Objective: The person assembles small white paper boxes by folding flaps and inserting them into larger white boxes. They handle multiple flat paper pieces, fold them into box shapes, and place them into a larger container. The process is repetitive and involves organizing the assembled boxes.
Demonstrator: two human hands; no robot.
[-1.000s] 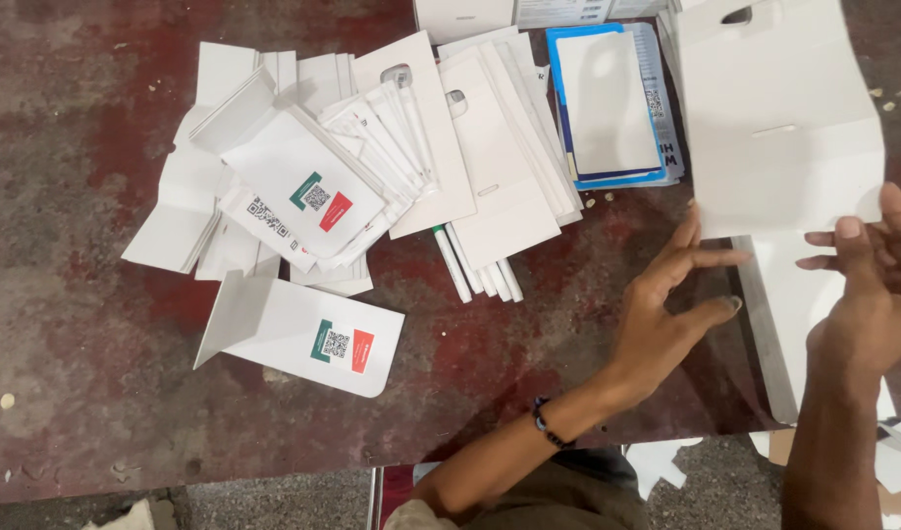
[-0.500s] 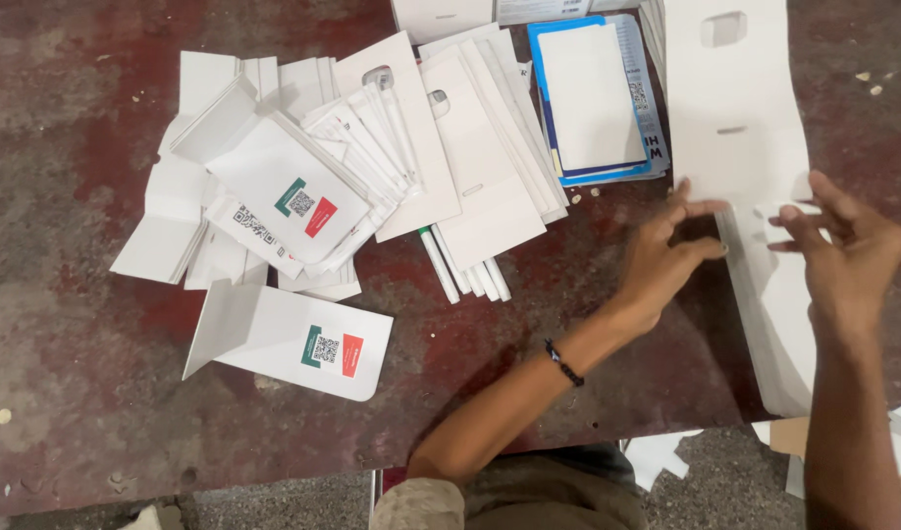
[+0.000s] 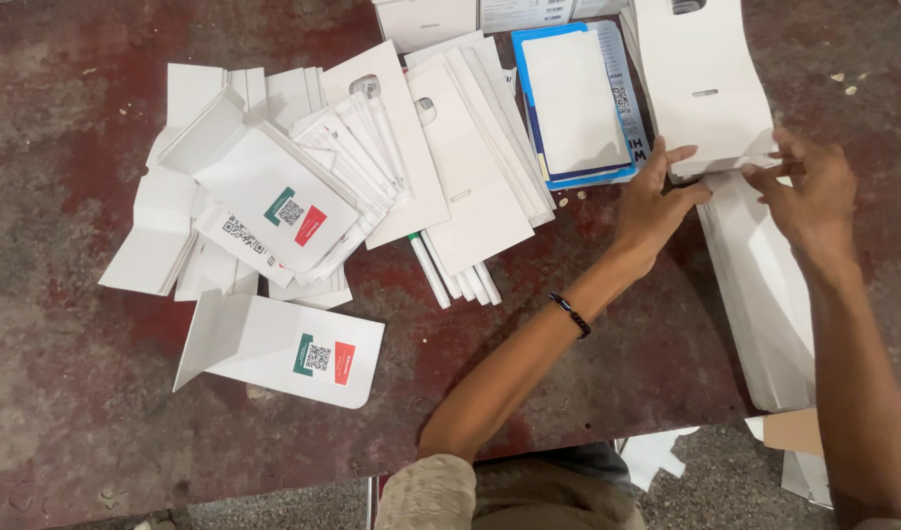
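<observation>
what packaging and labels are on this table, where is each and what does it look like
Folded white card sleeve: lower left, lying alone, green and red label patches.
Heap of white sleeves: upper left, fanned, same coloured labels.
Blue-edged flat box: top centre, white panel on it.
Long white card blank: top right, under the left hand and right hand.

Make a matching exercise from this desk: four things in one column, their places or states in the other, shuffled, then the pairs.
Things:
1. long white folded card sheet
2. blue-edged flat packet
3. white card sleeve with green and red labels
4. black bead wristband

Places:
A. lying alone near the table's front edge
B. on the left wrist
C. pressed at its fold by both hands
D. beside the left hand, untouched

Pairs: 1-C, 2-D, 3-A, 4-B
</observation>
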